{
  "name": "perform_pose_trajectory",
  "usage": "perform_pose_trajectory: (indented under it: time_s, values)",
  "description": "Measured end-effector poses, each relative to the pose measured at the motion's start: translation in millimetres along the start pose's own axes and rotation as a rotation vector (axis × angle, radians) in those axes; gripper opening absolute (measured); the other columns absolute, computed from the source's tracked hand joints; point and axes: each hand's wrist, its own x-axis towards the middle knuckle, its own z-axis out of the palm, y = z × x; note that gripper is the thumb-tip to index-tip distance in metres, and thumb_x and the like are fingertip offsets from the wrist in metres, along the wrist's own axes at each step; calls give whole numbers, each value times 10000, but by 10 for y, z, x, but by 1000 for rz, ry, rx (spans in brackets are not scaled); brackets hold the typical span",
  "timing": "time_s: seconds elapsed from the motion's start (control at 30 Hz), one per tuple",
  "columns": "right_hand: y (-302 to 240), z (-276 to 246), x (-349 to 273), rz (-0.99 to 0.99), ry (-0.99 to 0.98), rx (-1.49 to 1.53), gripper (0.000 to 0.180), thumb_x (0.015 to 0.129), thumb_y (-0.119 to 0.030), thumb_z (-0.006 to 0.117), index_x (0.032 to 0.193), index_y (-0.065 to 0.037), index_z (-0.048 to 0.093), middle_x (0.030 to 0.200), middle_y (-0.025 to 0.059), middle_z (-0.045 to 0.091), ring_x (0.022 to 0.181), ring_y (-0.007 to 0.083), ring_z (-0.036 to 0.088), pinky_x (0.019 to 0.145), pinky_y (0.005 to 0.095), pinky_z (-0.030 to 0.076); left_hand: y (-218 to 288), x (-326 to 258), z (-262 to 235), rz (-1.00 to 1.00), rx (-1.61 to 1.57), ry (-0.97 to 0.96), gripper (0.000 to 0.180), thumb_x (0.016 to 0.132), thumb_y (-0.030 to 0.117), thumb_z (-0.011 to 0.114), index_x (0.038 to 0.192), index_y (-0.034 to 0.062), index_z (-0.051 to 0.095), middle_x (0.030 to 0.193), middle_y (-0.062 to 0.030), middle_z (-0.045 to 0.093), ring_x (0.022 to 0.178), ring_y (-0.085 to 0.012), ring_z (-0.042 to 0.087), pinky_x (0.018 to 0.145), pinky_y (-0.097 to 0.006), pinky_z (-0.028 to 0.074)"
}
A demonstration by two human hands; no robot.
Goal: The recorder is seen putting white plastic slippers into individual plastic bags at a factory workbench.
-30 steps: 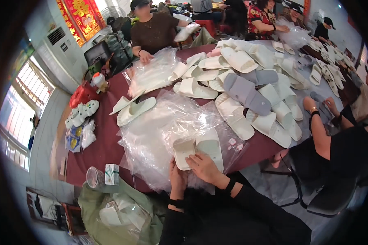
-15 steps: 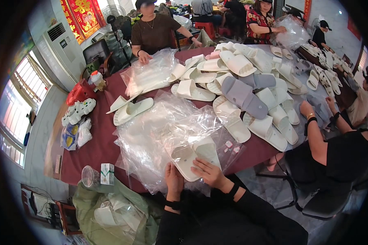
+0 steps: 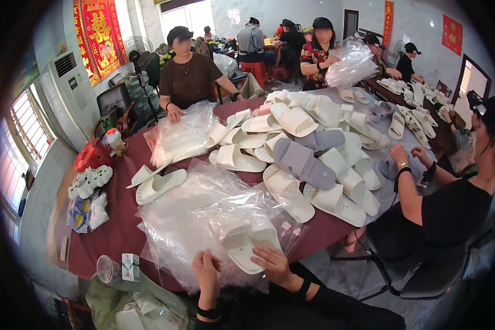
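My right hand grips a pair of white slippers near their ends, thumb and fingers pressed on the soles. The pair lies tilted over clear plastic bags, its upper part seemingly inside one bag. To the left, apart from the slippers, my left hand is raised over the bags with its fingers curled together. What sits between those fingers, if anything, cannot be made out. Just beyond, a heap of white slippers and a few grey slippers covers the table.
On the dark red tablecloth another white pair lies at left, near a red bag. A clear cup and small box stand at the near-left edge. Co-workers sit across and at right; one handles plastic bags.
My left hand has come away from the slippers, moving left. My right hand still holds the pair. The whole view has shifted, showing more of the room.
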Motion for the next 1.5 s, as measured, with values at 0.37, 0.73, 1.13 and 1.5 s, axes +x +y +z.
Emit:
perform_pose_trajectory:
  time_s: [0.37,0.73,1.13,1.5]
  values:
    - [221,-207,-151,-143,-350,140,612,663,28,596,1244,-159,561,1320,116,506,1187,258,524,943,342,463,5,721,-170,884,576,256,375,721,59,696,1088,25,628,1344,-157,452,1289,-351,376,1050,-420,306]
    - [153,-418,-91,-176,-279,188,532,667,75,575,1158,-124,624,1269,155,546,1067,252,612,710,300,522,-11,1027,-440,368,-180,298,207,891,200,506,759,69,596,665,-41,582,506,-106,529,406,-233,367]
    - [0,-24,-69,-127,-306,-19,477,631,65,611,1070,-114,663,1169,161,599,1003,321,624,768,362,537,-90,1086,-527,42,-390,-17,267,932,266,506,1100,62,547,853,-70,637,676,-178,624,538,-284,508]
    - [-47,202,106,94,-548,-168,515,686,-53,639,1194,-108,578,1259,148,537,1068,373,533,913,431,439,-517,907,-351,45,-412,-214,271,914,150,563,1134,-6,538,997,-56,631,874,-143,614,786,-295,505]
